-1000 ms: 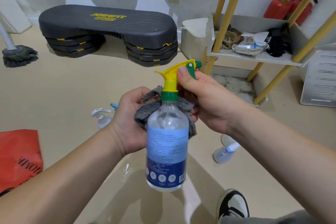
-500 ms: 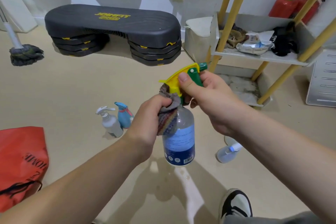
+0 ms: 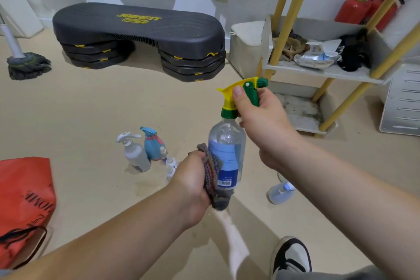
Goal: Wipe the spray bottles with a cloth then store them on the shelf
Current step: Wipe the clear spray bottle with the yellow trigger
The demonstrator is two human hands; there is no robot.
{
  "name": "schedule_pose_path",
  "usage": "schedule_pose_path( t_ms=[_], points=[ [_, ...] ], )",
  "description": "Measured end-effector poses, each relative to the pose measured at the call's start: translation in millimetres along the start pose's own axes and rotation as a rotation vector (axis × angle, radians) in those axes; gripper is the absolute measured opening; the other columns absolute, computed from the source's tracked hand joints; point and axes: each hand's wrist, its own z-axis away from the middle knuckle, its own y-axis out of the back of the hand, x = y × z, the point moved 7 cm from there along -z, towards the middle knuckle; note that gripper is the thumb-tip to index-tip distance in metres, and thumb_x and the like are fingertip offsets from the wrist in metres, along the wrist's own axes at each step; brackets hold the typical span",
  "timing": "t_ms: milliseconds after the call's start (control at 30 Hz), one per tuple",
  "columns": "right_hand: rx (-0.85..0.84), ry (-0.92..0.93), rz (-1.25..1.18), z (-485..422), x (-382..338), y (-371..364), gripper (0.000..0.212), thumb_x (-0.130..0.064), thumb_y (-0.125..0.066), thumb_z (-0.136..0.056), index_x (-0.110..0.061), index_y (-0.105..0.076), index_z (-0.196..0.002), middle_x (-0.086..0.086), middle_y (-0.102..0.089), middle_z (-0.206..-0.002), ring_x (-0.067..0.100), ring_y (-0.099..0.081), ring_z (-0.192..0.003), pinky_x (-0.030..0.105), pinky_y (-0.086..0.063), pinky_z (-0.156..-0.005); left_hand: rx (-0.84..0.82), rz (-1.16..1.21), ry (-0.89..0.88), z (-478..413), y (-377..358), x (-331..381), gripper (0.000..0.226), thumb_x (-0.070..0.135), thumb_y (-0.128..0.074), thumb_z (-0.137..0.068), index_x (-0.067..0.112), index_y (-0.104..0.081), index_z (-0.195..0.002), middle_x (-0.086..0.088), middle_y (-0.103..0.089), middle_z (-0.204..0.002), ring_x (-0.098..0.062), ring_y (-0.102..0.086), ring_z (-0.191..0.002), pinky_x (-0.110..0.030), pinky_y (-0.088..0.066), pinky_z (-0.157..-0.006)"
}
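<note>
Presently holding the clear spray bottle (image 3: 227,141) upright in mid-air, above the beige floor (image 3: 91,109) and well short of the shelf (image 3: 318,72). Gripping its yellow-and-green trigger head with the right hand (image 3: 261,118), thumb laid across the yellow top, fingers curled round the green trigger. Clasping a grey striped cloth (image 3: 212,173) in the left hand (image 3: 191,179), fingers wrapped round it, pressing it against the bottle's lower left side at the edge of the blue label, with its tail hanging just below the base.

Down on the floor, left of the hands: a grey-white pump bottle (image 3: 135,154) and a blue spray bottle (image 3: 152,145) standing close together, plus, seemingly, a smaller white bottle (image 3: 170,163) just beside them, partly hidden behind the left hand. To the right, a pale blue bottle (image 3: 280,192) lying on its side, half covered by the right forearm.

On the shelf at upper right: rags, a crumpled plastic pack, something black. Further back, a black step platform (image 3: 136,29) near the wall, a mop head (image 3: 27,65) at far left, a red bag (image 3: 25,200) at lower left, two red fire extinguishers (image 3: 354,7) behind the shelf.
</note>
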Motion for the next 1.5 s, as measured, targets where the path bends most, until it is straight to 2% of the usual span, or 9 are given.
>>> schedule_pose_path(
  t_ms=[133, 300, 433, 567, 733, 933, 1133, 1400, 1500],
  points=[
    [-0.021, 0.022, 0.042, 2.8, 0.8, -6.4, 0.018, -0.037, -0.064, -0.101, -0.021, -0.062, -0.109, -0.003, -0.073, -0.104, 0.008, -0.067, -0.088, 0.027, -0.052, -0.081, 0.125, -0.217, -0.242, 9.4, -0.5, 28.1, 0.037, 0.034, -0.049, -0.098, 0.007, -0.063, -0.12, -0.01, -0.066, -0.1, -0.029, -0.058, -0.078, -0.035, -0.044, -0.067],
    [-0.121, 0.132, 0.124, 10.3, -12.0, -20.2, 0.026, -0.043, -0.071, -0.093, -0.018, -0.066, -0.099, 0.0, -0.074, -0.091, 0.017, -0.071, -0.085, 0.041, -0.059, -0.082, -0.014, -0.339, -0.598, 31.4, -18.0, 73.8, 0.025, 0.015, -0.045, -0.104, 0.019, -0.07, -0.103, 0.008, -0.076, -0.087, -0.002, -0.072, -0.083, -0.016, -0.053, -0.068],
    [-0.221, 0.05, -0.013, 13.3, -12.6, -19.0, 0.012, -0.027, -0.067, -0.1, -0.016, -0.064, -0.097, -0.009, -0.068, -0.075, -0.003, -0.062, -0.061, 0.015, -0.05, -0.06, -0.048, -0.21, -0.47, 22.4, -3.2, 75.7, 0.033, 0.026, -0.042, -0.098, 0.013, -0.072, -0.103, -0.013, -0.075, -0.098, -0.029, -0.065, -0.095, -0.036, -0.049, -0.076],
    [-0.285, 0.029, 0.016, 12.1, -12.6, -15.7, 0.009, -0.023, -0.066, -0.101, -0.015, -0.064, -0.097, -0.008, -0.067, -0.077, -0.006, -0.059, -0.058, 0.008, -0.043, -0.051, -0.168, -0.282, -0.478, 26.8, -8.4, 76.6, 0.04, 0.03, -0.045, -0.096, 0.019, -0.084, -0.092, -0.006, -0.08, -0.103, -0.024, -0.072, -0.095, -0.041, -0.047, -0.091],
    [-0.262, -0.001, 0.026, 10.9, -11.8, -6.2, 0.012, -0.026, -0.07, -0.097, -0.015, -0.067, -0.101, -0.011, -0.069, -0.082, -0.011, -0.059, -0.059, 0.005, -0.042, -0.053, -0.236, -0.415, -0.576, 34.6, -13.8, 87.2, 0.037, 0.031, -0.062, -0.089, 0.01, -0.073, -0.117, -0.015, -0.076, -0.116, -0.019, -0.073, -0.102, -0.037, -0.055, -0.092],
    [0.023, -0.035, 0.164, 1.9, -5.5, 12.3, 0.053, -0.05, -0.091, -0.071, -0.02, -0.05, -0.087, -0.001, -0.049, -0.079, 0.012, -0.049, -0.07, 0.023, -0.041, -0.059, -0.064, -0.563, -0.796, 44.5, -20.6, 89.0, 0.014, 0.034, -0.059, -0.105, 0.026, -0.069, -0.104, 0.01, -0.074, -0.089, -0.007, -0.069, -0.085, -0.033, -0.056, -0.083],
    [0.039, 0.122, 0.44, 3.0, -19.5, 7.3, 0.033, -0.049, -0.08, -0.084, -0.022, -0.063, -0.074, 0.002, -0.062, -0.09, 0.009, -0.054, -0.078, 0.027, -0.04, -0.069, 0.155, -0.664, -0.983, 51.6, -9.7, 101.2, 0.015, 0.039, -0.053, -0.105, 0.027, -0.062, -0.105, 0.006, -0.068, -0.099, -0.013, -0.064, -0.096, -0.036, -0.052, -0.087],
    [-0.291, 0.064, 0.316, 18.8, -17.9, -30.2, 0.017, -0.007, -0.053, -0.094, 0.005, -0.063, -0.087, -0.002, -0.044, -0.063, 0.006, -0.038, -0.054, 0.018, -0.033, -0.05, 0.142, -0.793, -1.03, 52.0, -16.7, 99.7, 0.019, 0.04, -0.043, -0.097, 0.027, -0.056, -0.102, -0.002, -0.061, -0.102, -0.024, -0.061, -0.1, -0.052, -0.051, -0.091],
    [-0.381, 0.083, 0.335, 19.1, -20.4, -35.0, 0.02, -0.017, -0.059, -0.083, -0.001, -0.067, -0.091, 0.014, -0.059, -0.071, 0.012, -0.05, -0.067, 0.034, -0.047, -0.063, 0.104, -0.787, -1.035, 52.5, -17.0, 99.6, 0.013, 0.03, -0.044, -0.096, 0.036, -0.053, -0.091, 0.003, -0.058, -0.09, -0.018, -0.057, -0.085, -0.043, -0.051, -0.08]
  ],
)
